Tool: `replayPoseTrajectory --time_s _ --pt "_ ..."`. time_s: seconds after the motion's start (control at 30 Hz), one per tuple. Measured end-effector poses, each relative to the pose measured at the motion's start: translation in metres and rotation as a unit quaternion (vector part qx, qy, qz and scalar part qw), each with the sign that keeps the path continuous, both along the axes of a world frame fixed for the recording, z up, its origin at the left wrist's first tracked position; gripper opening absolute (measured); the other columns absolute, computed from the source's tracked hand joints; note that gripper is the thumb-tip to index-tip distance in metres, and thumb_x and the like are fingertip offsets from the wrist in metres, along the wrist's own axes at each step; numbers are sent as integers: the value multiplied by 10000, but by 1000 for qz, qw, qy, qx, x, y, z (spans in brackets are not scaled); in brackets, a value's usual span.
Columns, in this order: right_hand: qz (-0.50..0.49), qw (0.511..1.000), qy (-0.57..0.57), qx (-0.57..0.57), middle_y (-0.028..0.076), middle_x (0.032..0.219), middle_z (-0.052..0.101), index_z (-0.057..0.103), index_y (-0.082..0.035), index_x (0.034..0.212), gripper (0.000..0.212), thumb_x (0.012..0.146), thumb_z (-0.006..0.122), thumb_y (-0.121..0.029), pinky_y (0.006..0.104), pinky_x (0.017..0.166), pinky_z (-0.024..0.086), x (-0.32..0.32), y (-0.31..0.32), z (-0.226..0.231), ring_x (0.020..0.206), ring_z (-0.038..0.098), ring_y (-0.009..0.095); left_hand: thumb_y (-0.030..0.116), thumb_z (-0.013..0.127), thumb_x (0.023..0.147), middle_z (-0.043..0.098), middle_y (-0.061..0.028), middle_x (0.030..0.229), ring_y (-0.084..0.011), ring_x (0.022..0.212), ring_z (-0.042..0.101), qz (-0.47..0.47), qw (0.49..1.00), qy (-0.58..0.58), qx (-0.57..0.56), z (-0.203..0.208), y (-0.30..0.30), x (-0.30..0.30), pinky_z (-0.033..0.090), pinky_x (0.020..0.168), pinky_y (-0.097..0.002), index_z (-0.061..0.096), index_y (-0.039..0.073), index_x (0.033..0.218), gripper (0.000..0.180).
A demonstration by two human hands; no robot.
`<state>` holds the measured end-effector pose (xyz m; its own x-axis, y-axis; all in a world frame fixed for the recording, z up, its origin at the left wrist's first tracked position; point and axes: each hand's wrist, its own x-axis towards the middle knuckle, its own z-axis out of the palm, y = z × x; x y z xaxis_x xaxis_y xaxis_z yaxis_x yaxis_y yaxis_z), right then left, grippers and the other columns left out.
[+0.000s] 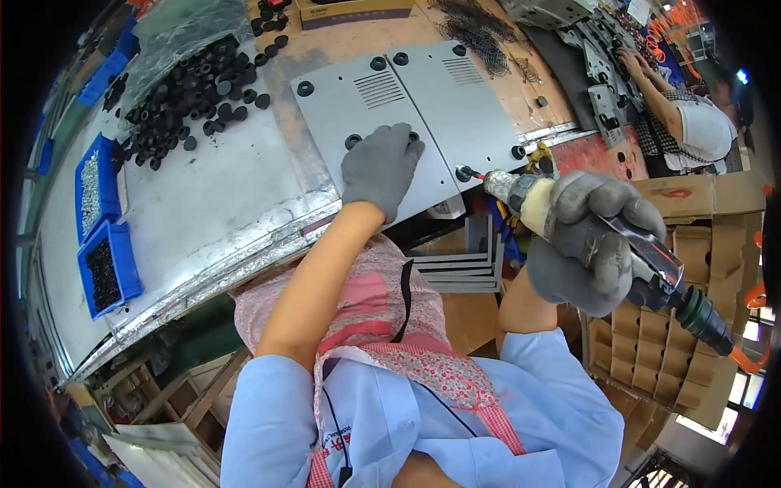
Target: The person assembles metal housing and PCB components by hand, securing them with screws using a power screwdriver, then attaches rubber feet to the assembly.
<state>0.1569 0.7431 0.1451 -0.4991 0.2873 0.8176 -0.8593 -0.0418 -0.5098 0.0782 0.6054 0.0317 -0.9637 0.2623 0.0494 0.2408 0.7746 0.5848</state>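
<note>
Two grey metal panels, the left panel (342, 89) and the right panel (480, 122), lie side by side at the bench's front edge. Each has vent slots and black rubber feet near its corners. My left hand (381, 169), in a grey glove, rests on the left panel, its fingers curled at a black rubber foot (414, 137) that they partly hide. My right hand (598, 240), also gloved, is wrapped round a power screwdriver (508, 189) with an orange air hose. The bit meets another rubber foot (464, 173) at the right panel's near left corner.
A heap of black rubber feet (191, 93) lies at the left, beside a plastic bag (175, 32). Blue bins (110, 268) hold small screws. Dark wire springs (476, 32) lie at the back. Divided cardboard (651, 350) stands at lower right; a co-worker (700, 122) works at far right.
</note>
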Motion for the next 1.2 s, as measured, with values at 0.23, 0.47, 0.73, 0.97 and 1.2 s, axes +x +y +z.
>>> replayPoseTrajectory --time_s 0.23,0.47,0.73,0.97,1.2 --pt "67 990 -119 -40 194 866 548 438 -13 1035 320 744 559 -69 365 604 474 2 14 -23 685 548 241 345 556 806 598 -59 791 -252 733 595 -165 985 41 -12 1 6 24 459 602 -376 575 179 1019 270" --pt "30 977 -209 -33 153 854 537 461 -5 1069 398 705 543 -145 363 641 458 -19 8 -45 720 534 243 309 560 794 599 -70 752 -260 724 610 -198 980 19 -22 8 12 15 475 572 -387 565 135 924 217" --pt "-7 959 -264 -102 125 831 531 511 -22 1000 366 675 640 -129 322 594 467 -16 13 -62 720 541 205 234 558 752 604 -112 689 -296 652 614 -196 979 36 55 -9 8 20 479 537 -417 591 124 904 190" --pt "-96 937 -332 44 109 931 489 457 -43 1079 417 728 580 -233 344 605 418 -22 65 -128 766 469 226 212 564 698 612 -119 693 -308 670 620 -165 985 9 46 -3 17 23 484 555 -427 636 106 727 132" --pt "-103 930 -283 208 132 888 553 534 39 1071 279 906 418 -153 342 742 414 -30 58 -91 782 529 267 284 597 660 608 -126 689 -320 683 609 -158 987 9 35 -9 17 21 477 603 -430 648 89 746 219"
